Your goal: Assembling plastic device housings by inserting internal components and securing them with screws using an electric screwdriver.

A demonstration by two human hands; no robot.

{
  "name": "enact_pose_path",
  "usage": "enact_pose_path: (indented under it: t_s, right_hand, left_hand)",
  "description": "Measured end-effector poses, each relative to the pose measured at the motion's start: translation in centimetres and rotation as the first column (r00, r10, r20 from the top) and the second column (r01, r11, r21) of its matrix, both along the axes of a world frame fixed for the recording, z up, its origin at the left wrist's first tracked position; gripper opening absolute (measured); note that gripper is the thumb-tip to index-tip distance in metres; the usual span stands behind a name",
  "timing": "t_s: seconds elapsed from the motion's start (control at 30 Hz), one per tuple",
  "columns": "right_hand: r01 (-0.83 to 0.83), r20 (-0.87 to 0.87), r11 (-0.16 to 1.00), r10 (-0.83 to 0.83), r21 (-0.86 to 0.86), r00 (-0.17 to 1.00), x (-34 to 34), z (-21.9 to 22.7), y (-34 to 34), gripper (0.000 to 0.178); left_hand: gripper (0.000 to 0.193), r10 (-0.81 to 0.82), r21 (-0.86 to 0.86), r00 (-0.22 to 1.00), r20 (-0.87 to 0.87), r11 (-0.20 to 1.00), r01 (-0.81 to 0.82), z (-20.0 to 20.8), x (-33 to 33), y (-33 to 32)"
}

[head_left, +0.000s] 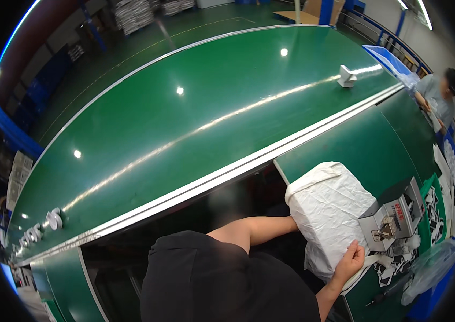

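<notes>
A large crumpled white cloth-like bag point(326, 206) stands in front of me at the edge of the green side table. My left forearm point(273, 228) reaches to its left side, and the hand itself is hidden by the bag, so its fingers cannot be seen. Near the bag's lower right corner, my right hand point(352, 261) has its fingers closed on the white material, thumb and fingertips together. Just right of the bag sits a grey box-shaped device point(391, 220) with small metal parts at its front.
Small white and black pieces point(391, 268) lie beyond my right hand, beside a green bin point(426, 189) and a clear plastic bag point(434, 268). A long green conveyor belt point(211, 107) carries a white part point(347, 77); several pale parts point(53, 219) sit far left. Another person point(439, 94) works at right.
</notes>
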State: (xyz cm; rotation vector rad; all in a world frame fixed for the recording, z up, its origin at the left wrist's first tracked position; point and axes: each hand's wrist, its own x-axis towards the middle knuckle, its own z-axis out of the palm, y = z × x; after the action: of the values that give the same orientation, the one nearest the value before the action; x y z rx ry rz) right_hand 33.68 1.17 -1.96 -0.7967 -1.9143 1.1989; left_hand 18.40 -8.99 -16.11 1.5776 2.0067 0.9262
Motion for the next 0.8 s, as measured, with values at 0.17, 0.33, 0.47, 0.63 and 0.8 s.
enact_pose_path:
  t_s: [0.17, 0.33, 0.47, 0.63, 0.8]
  right_hand:
    - [-0.089, 0.017, 0.994, 0.088, 0.063, 0.996, -0.3, -1.7, 2.0, 0.034]
    - [-0.056, 0.103, 0.979, 0.036, 0.198, 0.994, -0.1, -2.5, 4.1, 0.037]
    - [-0.077, 0.222, 0.904, -0.02, 0.42, 0.975, -0.5, 0.9, 1.8, 0.032]
    - [-0.159, 0.251, 0.891, 0.053, 0.425, 0.967, -1.1, 2.1, 1.1, 0.033]
    - [-0.104, 0.207, 0.914, 0.022, 0.393, 0.978, -1.1, 1.2, 1.5, 0.037]
  left_hand:
    - [0.072, 0.102, -0.188, 0.982, -0.161, 0.973, -0.132, -1.2, -1.3, -2.7]
    - [0.069, 0.103, -0.345, 0.993, -0.054, 0.931, -0.115, 3.9, -2.3, -10.7]
    - [0.064, 0.171, -0.511, 0.965, 0.2, 0.858, -0.046, 12.8, -1.9, -19.7]
    - [0.053, 0.339, -0.331, 0.86, 0.381, 0.919, -0.216, 20.6, -3.1, -28.9]
    - [0.03, 0.862, 0.021, 0.503, 0.053, 0.503, -0.864, 21.4, -7.8, -37.9]
